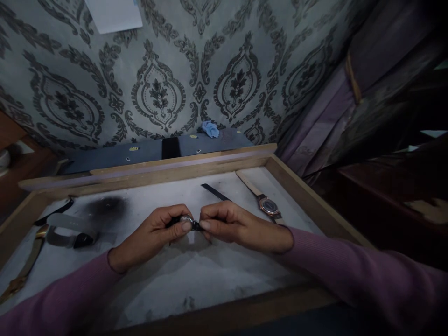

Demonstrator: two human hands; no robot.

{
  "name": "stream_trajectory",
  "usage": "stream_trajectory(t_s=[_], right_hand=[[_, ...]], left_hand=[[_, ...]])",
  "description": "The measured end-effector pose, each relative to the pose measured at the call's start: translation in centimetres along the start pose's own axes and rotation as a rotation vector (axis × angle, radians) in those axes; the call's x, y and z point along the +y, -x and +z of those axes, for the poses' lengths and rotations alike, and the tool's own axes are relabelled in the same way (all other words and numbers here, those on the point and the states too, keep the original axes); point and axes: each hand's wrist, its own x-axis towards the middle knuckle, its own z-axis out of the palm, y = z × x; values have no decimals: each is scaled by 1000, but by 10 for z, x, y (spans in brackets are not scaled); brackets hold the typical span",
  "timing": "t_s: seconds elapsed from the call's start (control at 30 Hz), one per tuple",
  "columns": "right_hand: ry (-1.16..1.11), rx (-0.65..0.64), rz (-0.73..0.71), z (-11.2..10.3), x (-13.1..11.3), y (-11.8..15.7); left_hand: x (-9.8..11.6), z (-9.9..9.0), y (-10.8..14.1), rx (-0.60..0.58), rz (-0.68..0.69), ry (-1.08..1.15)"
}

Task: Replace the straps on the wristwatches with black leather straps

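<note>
Both hands meet over the middle of a wooden-framed tray [157,294] with a pale floor. Between the fingers is a small watch [189,218] with a silver-coloured round case. My left hand [157,231] pinches the case between thumb and fingers. Thumb and curled fingers of my right hand [233,224] close on the dark strap end [196,226] at the right side of the case; the fingertips cover most of it. A separate dark strap [214,192] lies flat behind my right hand.
A watch with a beige strap [269,205] lies at the right. At the left are a grey-strapped watch [84,240], a gold-coloured watch [26,266] and a dark strap [54,212]. Behind the tray's raised rim [150,175] are a black phone [171,147] and blue cloth [210,129].
</note>
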Motion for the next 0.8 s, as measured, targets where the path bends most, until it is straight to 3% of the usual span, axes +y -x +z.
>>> stream_trajectory(t_s=[0.63,0.8], right_hand=[[484,49,-135,8,9,7],[439,6,-96,8,12,6]], left_hand=[[3,-1,-1,-113,-6,-95],[3,-1,-1,-146,-8,-133]])
